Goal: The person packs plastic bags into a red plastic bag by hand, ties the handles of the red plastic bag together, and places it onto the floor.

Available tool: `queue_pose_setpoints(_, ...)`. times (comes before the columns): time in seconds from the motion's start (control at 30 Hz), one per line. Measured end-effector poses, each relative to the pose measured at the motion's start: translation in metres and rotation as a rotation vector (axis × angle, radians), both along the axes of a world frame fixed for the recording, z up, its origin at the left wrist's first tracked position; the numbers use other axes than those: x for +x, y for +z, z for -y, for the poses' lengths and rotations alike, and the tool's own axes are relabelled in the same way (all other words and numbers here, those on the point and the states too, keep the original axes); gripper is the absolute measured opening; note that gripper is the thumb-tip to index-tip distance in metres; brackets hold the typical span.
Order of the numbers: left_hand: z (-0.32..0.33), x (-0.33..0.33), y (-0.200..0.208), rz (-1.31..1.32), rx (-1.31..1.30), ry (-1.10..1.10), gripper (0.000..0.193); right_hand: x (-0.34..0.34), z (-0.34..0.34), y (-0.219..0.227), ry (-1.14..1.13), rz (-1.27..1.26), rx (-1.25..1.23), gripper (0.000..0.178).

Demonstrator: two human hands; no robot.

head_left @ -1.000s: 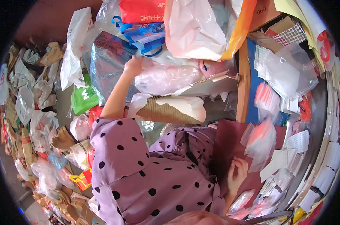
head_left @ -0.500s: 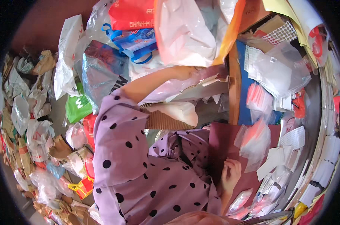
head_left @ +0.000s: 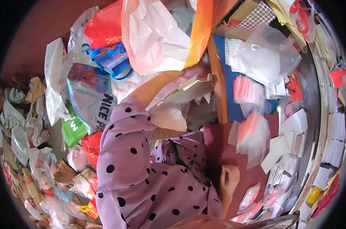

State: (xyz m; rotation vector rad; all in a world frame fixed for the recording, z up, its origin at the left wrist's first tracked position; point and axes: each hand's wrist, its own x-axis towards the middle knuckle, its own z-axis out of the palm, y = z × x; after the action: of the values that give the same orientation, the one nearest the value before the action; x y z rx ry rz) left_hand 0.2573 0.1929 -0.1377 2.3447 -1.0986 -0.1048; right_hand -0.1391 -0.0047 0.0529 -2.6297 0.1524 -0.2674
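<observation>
A white plastic bag with an orange edge (head_left: 157, 42) hangs at the top centre, over a torn cardboard carton (head_left: 169, 121) with pinkish plastic film (head_left: 198, 71). The left hand (head_left: 176, 76) reaches to the bag's lower edge; its fingers are hidden, so I cannot tell whether they grip anything. A blue handled bag (head_left: 111, 59) lies left of the white one. The right hand (head_left: 230, 178), fingers loosely curled and released, is beside a maroon board (head_left: 253, 179), near red-tinged clear plastic sleeves (head_left: 252, 137).
</observation>
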Motion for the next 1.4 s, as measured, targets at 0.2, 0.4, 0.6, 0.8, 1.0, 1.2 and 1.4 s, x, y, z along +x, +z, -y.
queue_pose_setpoints(0.2,-0.021,-0.03,0.103,0.196,0.044,0.086,0.035,0.0,0.009,0.0,0.008,0.024,-0.001,0.015)
queue_pose_setpoints(0.4,-0.072,-0.071,0.2,-0.249,-0.57,0.516,0.014,0.005,0.006,-0.004,0.044,0.059,0.037,0.015)
queue_pose_setpoints(0.6,-0.114,-0.077,0.223,-0.574,-1.141,0.503,0.021,0.008,0.009,0.001,0.061,0.08,0.061,0.013)
queue_pose_setpoints(0.8,-0.152,-0.083,0.215,0.411,-0.194,0.307,0.02,0.005,0.007,-0.001,0.047,0.064,0.042,0.011)
queue_pose_setpoints(1.0,-0.152,-0.096,0.096,-0.116,0.503,0.271,0.017,0.01,-0.001,-0.007,0.109,0.064,0.036,0.009)
queue_pose_setpoints(1.2,-0.217,-0.057,0.074,0.019,-0.341,0.791,0.025,0.016,-0.004,0.001,0.155,0.03,-0.081,0.008)
queue_pose_setpoints(1.4,-0.205,-0.04,0.081,0.26,-0.043,1.043,0.063,0.028,-0.02,0.001,0.161,-0.01,-0.045,0.008)
